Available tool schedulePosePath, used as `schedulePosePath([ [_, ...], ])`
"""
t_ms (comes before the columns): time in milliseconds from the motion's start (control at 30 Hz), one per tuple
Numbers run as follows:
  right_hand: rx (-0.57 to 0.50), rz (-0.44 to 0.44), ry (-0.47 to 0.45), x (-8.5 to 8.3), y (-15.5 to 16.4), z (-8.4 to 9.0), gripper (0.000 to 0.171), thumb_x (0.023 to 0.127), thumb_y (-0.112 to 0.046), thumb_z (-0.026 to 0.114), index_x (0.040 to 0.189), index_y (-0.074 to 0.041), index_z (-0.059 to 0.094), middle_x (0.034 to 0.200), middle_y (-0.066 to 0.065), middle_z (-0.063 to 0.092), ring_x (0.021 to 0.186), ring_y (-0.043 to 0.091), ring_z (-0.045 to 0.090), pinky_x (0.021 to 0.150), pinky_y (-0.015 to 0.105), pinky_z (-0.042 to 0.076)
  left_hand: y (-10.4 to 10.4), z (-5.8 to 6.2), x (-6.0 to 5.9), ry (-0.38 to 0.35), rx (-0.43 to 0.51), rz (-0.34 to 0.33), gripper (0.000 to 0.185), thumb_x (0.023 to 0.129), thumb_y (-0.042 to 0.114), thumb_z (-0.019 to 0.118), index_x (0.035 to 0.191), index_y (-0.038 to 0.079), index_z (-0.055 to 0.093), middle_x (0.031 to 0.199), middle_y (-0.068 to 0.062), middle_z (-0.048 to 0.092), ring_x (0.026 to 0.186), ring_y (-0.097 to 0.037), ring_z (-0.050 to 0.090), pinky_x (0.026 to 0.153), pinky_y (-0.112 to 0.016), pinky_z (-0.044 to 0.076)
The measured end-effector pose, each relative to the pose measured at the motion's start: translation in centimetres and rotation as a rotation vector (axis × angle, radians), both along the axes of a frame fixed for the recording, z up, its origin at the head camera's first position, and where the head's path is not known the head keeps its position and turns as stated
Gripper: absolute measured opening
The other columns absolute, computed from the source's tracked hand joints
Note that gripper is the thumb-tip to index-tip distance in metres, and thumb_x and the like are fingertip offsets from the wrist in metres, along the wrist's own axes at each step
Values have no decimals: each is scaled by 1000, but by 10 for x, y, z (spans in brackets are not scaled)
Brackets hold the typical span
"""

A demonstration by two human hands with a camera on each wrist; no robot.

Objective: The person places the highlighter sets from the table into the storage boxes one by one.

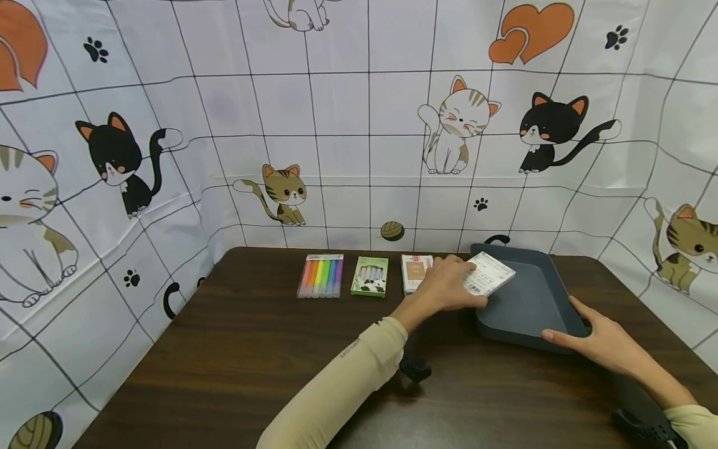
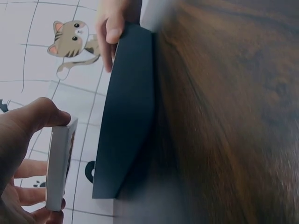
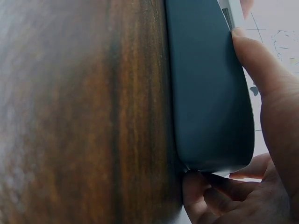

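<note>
Right of centre, the left hand (image 1: 449, 284) pinches a white card pack (image 1: 489, 273) over the grey tray (image 1: 527, 305), not yet released; the right hand (image 1: 600, 340) grips the tray's near corner; three packs (image 1: 370, 276) remain on the counter (image 1: 252, 349)

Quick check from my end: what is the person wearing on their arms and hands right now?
Both arms wear long, close-fitting beige sleeves ending at the wrists; the left sleeve carries small dark lettering near the cuff. The left hand and right hand are bare, with no gloves, rings or watch visible. A black wrist-mounted device shows beside the right sleeve, and another black device under the left forearm.
</note>
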State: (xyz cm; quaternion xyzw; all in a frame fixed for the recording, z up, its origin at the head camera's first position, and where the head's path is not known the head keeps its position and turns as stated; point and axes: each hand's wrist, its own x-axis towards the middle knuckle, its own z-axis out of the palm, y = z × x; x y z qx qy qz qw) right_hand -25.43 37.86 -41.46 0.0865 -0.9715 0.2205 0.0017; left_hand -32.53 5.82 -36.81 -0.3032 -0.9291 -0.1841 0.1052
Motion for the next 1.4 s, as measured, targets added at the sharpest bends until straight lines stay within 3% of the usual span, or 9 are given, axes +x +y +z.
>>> schedulePosePath([
  [233, 6, -12, 4, 0, -2, 2, 109, 93, -56, 65, 156, 13, 10, 139, 53, 30, 120, 70, 38, 84, 74, 39, 9, 0, 3, -13, -9, -19, 72, 79, 53, 77, 143, 22, 63, 136, 0, 57, 104, -16, 47, 74, -24, 37],
  [733, 1, -11, 10, 0, -1, 1, 110, 92, -56, 66, 156, 14, 11, 138, 54, 31, 120, 69, 39, 85, 74, 39, 14, -6, 5, -57, -7, -72, 71, 80, 50, 78, 144, 23, 62, 138, 1, 55, 107, -16, 45, 74, -22, 36],
  [1100, 6, -15, 3, -1, -1, 1, 110, 92, -57, 66, 156, 14, 10, 140, 53, 30, 121, 69, 37, 86, 74, 39, 23, -10, 8, -47, -81, -111, 72, 82, 55, 76, 145, 25, 60, 137, 6, 55, 111, -14, 45, 80, -24, 34],
  [1400, 0, -25, 0, 0, -2, 1, 111, 91, -57, 67, 156, 14, 11, 140, 53, 29, 122, 69, 37, 87, 74, 38, 29, -11, 3, -40, -131, -150, 72, 84, 57, 74, 147, 26, 58, 141, 4, 54, 114, -16, 47, 85, -28, 36],
])
